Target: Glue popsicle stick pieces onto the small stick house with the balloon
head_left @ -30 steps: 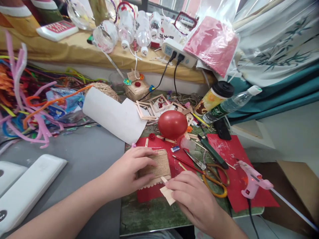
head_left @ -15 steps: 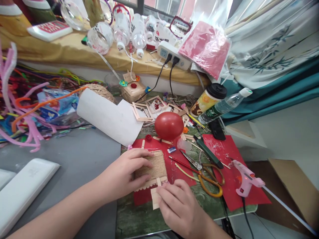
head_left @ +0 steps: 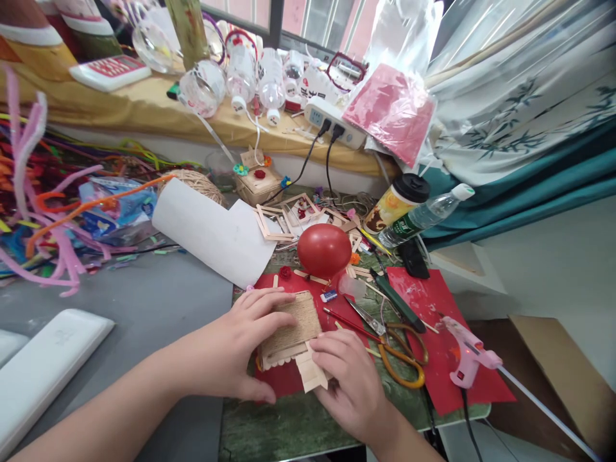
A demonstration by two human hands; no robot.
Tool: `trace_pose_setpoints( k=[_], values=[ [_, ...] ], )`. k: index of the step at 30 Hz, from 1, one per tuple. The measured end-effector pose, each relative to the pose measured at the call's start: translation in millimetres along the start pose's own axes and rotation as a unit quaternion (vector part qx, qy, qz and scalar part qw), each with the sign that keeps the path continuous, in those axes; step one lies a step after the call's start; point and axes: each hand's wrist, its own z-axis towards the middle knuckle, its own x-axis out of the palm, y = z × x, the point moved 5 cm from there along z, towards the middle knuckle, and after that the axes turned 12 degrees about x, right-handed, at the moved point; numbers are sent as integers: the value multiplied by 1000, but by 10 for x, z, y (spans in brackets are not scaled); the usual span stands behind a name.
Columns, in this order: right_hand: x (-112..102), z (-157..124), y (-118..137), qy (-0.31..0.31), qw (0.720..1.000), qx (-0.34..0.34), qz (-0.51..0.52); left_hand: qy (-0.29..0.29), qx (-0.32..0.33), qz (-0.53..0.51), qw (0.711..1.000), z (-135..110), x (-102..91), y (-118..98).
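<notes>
My left hand (head_left: 240,346) lies over a square panel of ice-lolly sticks wrapped in jute twine (head_left: 293,327), fingers spread across its top and thumb beneath its near edge, tilting it off the red paper (head_left: 283,378). My right hand (head_left: 351,378) is closed on a small piece of joined wooden sticks (head_left: 312,373), pressing it against the panel's near right corner. A red balloon (head_left: 324,249) sits just beyond the panel.
Orange-handled scissors (head_left: 402,359), a red pencil and a green knife lie right of my hands. A pink glue gun (head_left: 466,359) rests on a red sheet (head_left: 433,301). A paper roll (head_left: 212,231), pipe cleaners (head_left: 58,212), a cup (head_left: 394,202), a bottle and stick frames crowd the back.
The twine panel's near edge has lifted off the red paper, with my left thumb now under it. My right hand has brought the small stick piece up against its corner.
</notes>
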Motion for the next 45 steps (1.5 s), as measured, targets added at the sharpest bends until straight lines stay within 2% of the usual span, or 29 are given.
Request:
trace_pose_setpoints(
  k=[3, 5, 8, 11, 13, 15, 18, 20, 22, 26, 30, 32, 35, 37, 39, 45],
  values=[
    [-81, 115, -26, -31, 996, 47, 66, -34, 1, -9, 999, 34, -6, -4],
    [-158, 236, -25, -48, 991, 86, 95, -69, -5, -53, 996, 65, -19, -18],
    [-251, 468, -30, -36, 976, 174, 127, -124, -74, -159, 977, 69, -51, 1],
    [-238, 670, -97, 8, 931, 297, 214, -148, -153, -259, 942, 16, -50, 33],
    [-168, 755, -166, 28, 889, 358, 286, -149, -161, -306, 926, -21, -39, 41],
    [-80, 805, -250, 40, 860, 390, 327, -136, -140, -325, 925, -47, -22, 48],
    [45, 812, -392, 54, 828, 411, 377, -89, -120, -289, 946, -71, 30, 97],
    [84, 776, -469, 49, 811, 408, 416, -66, -130, -250, 957, -74, 71, 152],
    [68, 716, -521, 27, 813, 389, 432, -62, -144, -223, 962, -63, 101, 202],
    [-7, 552, -550, -16, 844, 356, 400, -92, -158, -183, 966, -21, 105, 249],
    [-62, 454, -529, -71, 869, 339, 353, -102, -143, -146, 974, 14, 86, 224],
    [-76, 432, -530, -108, 866, 339, 352, -107, -133, -134, 976, 24, 75, 195],
    [-55, 406, -559, -144, 838, 359, 384, -111, -130, -130, 977, 30, 71, 154],
    [-34, 395, -568, -150, 824, 372, 399, -113, -129, -131, 977, 33, 72, 132],
    [-33, 395, -552, -149, 823, 373, 403, -114, -123, -133, 977, 39, 74, 113],
    [-64, 415, -472, -93, 853, 356, 370, -121, -108, -147, 976, 36, 77, 91]
  ],
)
